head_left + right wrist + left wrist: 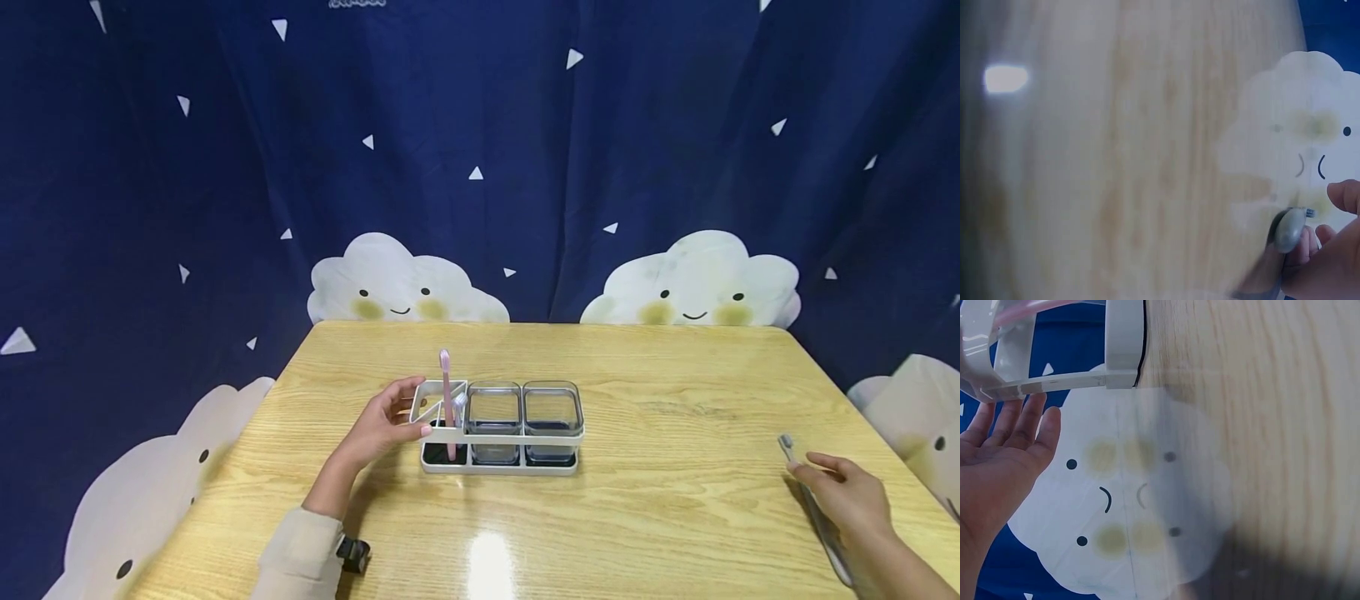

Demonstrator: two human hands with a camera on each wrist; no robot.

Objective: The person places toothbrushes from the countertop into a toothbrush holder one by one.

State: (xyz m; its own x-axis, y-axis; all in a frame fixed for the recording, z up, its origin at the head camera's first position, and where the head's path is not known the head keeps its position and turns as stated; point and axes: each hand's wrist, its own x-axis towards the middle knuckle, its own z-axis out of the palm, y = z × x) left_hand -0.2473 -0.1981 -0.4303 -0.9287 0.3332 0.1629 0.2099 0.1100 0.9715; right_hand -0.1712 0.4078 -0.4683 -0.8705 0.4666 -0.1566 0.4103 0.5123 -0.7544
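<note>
A white toothbrush holder (501, 469) stands on the table, with a pink toothbrush (448, 408) upright in its left section. Beside that brush shows another pale brush head (460, 402). My left hand (382, 423) grips the holder's left end, thumb on the front rail and fingers round the back corner; in the left wrist view only its fingers (1025, 425) show against the frame. At the far right, a grey toothbrush (823, 537) lies at a slant. My right hand (847, 497) is over it, thumb and fingers spread apart; the handle (1290, 230) shows beside the fingers.
Two clear square cups (493, 404) (552, 404) sit in the holder's middle and right sections. Wooden tabletop (675, 500) spreads between the hands. Behind the table hangs a dark blue curtain (525, 108) with clouds and triangles.
</note>
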